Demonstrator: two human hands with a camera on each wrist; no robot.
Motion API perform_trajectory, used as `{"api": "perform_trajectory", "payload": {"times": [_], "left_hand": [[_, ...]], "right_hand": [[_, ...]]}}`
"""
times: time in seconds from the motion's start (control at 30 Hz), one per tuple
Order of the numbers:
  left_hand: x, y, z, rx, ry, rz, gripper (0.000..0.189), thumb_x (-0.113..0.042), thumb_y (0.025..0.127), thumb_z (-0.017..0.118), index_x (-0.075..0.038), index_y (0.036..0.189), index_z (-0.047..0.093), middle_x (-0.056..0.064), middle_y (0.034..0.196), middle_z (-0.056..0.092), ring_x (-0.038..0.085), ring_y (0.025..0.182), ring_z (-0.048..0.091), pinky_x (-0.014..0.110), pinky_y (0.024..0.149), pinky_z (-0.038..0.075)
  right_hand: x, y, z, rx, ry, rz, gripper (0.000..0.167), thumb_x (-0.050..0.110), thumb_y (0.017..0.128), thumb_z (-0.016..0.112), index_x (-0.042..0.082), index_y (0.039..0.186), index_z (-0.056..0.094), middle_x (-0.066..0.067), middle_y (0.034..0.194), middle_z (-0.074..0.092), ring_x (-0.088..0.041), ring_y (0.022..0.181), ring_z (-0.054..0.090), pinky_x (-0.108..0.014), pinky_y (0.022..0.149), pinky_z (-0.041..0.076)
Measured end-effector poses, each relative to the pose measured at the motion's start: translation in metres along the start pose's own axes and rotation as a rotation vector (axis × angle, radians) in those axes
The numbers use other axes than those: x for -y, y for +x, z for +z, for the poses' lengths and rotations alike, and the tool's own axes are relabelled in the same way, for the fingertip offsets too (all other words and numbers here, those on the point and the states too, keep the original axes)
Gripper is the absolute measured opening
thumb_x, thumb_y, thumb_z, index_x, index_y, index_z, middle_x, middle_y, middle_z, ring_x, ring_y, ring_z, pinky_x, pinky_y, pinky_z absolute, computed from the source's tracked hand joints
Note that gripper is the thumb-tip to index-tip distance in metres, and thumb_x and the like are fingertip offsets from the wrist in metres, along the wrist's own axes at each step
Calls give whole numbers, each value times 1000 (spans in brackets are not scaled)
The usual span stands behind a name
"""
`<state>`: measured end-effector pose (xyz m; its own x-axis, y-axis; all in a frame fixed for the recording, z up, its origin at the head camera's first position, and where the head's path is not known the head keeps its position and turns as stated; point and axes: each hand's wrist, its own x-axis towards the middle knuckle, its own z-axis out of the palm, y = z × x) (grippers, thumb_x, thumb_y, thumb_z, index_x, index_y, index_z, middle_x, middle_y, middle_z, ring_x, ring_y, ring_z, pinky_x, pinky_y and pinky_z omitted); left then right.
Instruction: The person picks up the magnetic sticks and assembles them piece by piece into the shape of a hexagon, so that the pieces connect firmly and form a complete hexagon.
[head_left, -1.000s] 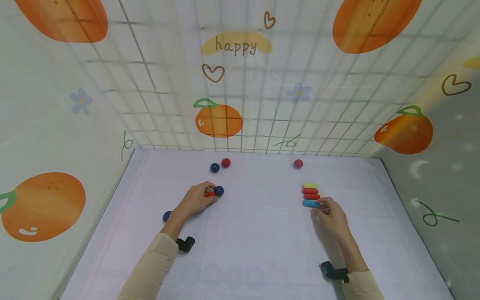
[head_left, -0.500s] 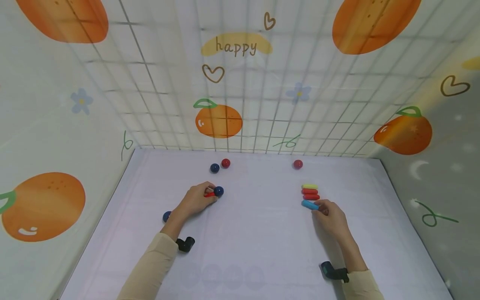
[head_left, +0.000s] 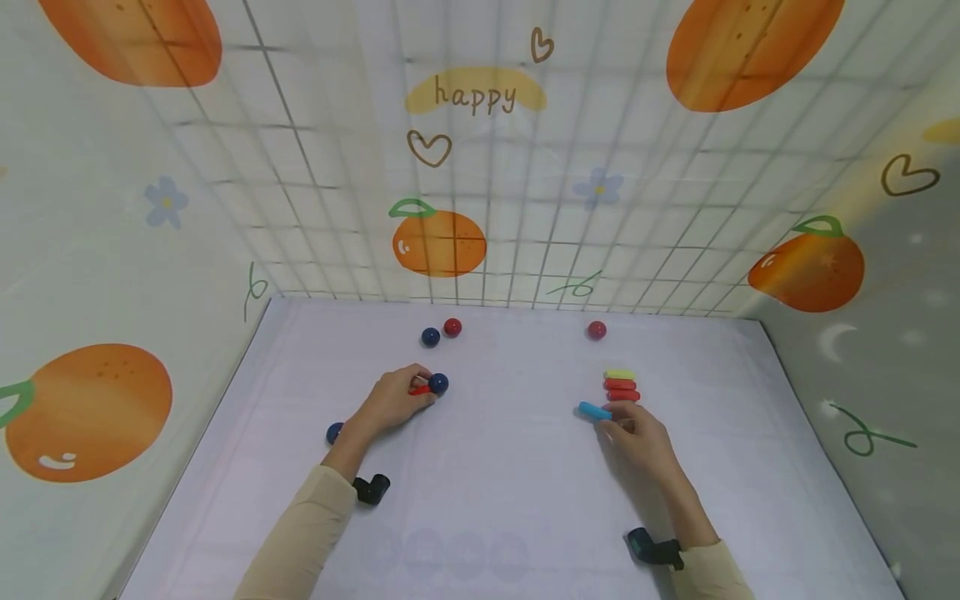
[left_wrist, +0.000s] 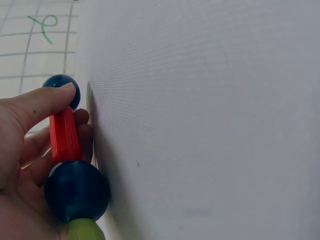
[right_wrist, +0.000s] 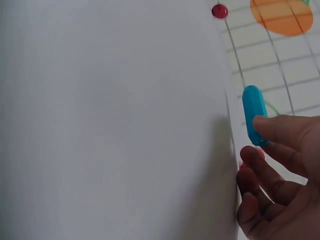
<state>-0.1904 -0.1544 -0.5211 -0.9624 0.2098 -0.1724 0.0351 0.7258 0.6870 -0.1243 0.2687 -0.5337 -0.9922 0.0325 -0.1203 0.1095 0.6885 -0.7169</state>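
My left hand [head_left: 393, 402] grips a joined piece of balls and rods. In the left wrist view its red rod [left_wrist: 65, 135] runs between a dark blue ball [left_wrist: 55, 80] under the thumb and another dark blue ball [left_wrist: 77, 190], with a yellow-green rod [left_wrist: 86, 230] beyond, cut by the frame edge. From the head view, one blue ball [head_left: 438, 383] shows past the fingertips and one blue ball [head_left: 333, 432] beside the wrist. My right hand [head_left: 641, 437] pinches a light blue rod [right_wrist: 254, 112] by one end between thumb and finger; its other end sticks out leftward, touching nothing.
Beyond the right hand lie a yellow-green rod [head_left: 620, 375] and two red rods [head_left: 621, 385] side by side. Farther back are a dark blue ball [head_left: 431, 337], a red ball [head_left: 452, 327] and another red ball [head_left: 597, 331]. A patterned cloth wall [head_left: 517, 250] rises behind the white table [head_left: 510, 467].
My right hand has moved left with the light blue rod, away from the row of rods, and the rod has tilted slightly. The left hand and its piece have stayed in place.
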Motion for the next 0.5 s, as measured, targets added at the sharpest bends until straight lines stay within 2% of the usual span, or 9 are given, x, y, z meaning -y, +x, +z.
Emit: {"api": "perform_trajectory", "payload": {"times": [0.27,0.5], "left_hand": [[0,-1,0,-5,6,-2,39,-25,90,76,-10,124,64,4,108,68,22,100,62,44,92,50],[-2,-1,-1,-1,13,-6,39,-25,91,76,-11,125,64,4,108,68,22,99,62,44,91,50]], "right_hand": [[23,9,18,21,73,-102,26,18,95,70,12,120,68,-7,111,68,-26,91,61,-33,73,53],[40,26,36,62,154,-152,23,19,96,70,17,119,69,0,113,68,-22,90,61,-34,75,51]]}}
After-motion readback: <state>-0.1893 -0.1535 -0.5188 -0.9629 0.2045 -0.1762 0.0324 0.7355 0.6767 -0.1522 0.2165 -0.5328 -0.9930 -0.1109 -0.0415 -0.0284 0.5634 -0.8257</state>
